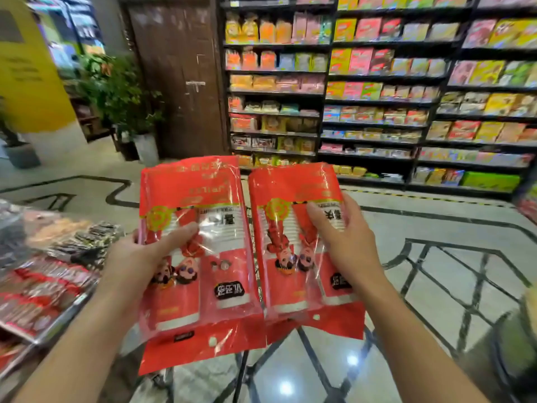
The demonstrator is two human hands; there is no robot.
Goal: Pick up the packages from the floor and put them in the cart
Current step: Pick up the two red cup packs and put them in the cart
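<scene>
At the far left, a metal-edged display shelf (pixel 62 312) carries glossy snack packets. The left hand (pixel 136 257) grips the left red package (pixel 197 257) by its left edge, thumb pressed flat on the crinkled clear film. Just beside it, edges nearly touching, the right red package (pixel 302 248) is held by the right hand (pixel 345 242), fingers wrapped round its right edge. Both flat rectangular packages are held in the air above the wire cart (pixel 252 228), mostly hidden behind them. Polished patterned floor (pixel 436 257) lies open to the right, bounded by stocked shelving (pixel 377 112).
</scene>
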